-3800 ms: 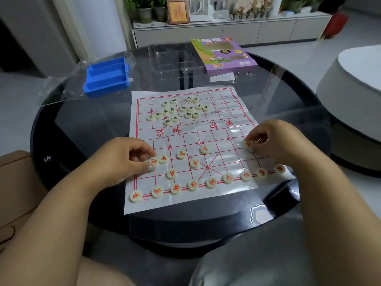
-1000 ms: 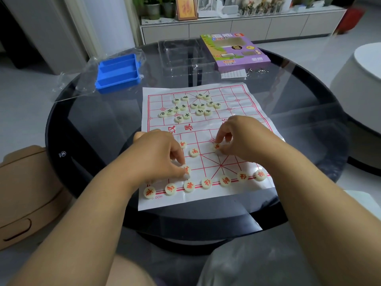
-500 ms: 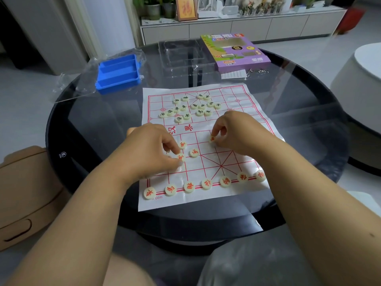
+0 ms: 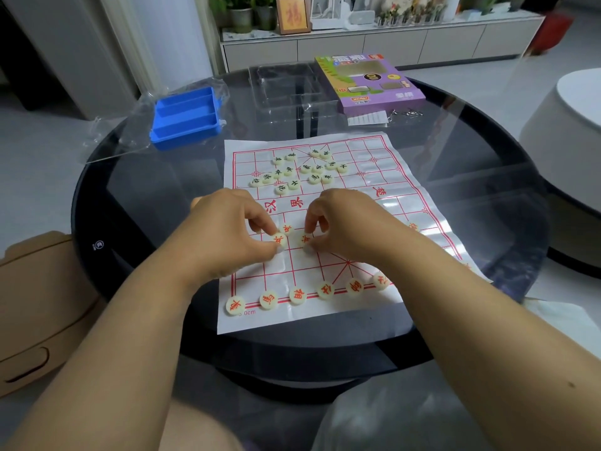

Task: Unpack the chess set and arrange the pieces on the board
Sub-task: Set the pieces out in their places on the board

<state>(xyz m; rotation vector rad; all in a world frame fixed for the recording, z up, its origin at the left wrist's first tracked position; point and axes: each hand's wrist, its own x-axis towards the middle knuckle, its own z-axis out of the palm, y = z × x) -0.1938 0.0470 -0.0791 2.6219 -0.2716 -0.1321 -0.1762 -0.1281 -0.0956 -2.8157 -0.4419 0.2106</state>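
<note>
The red side is being set out on the paper board [image 4: 395,206], spread on the glass desk [image 4: 156,203]. The left hand [image 4: 227,232] pinches one red piece [image 4: 279,239] near the board's middle; the right hand [image 4: 344,222] pinches another [image 4: 305,239] just beside it, a third [image 4: 287,228] lying loose between them. Six red pieces [image 4: 297,295] show along the board's near edge. Sixteen or so dark-lettered pieces [image 4: 294,184] are heaped at its far end. Next, probably, each held piece must be slid onto its own crossing
</note>
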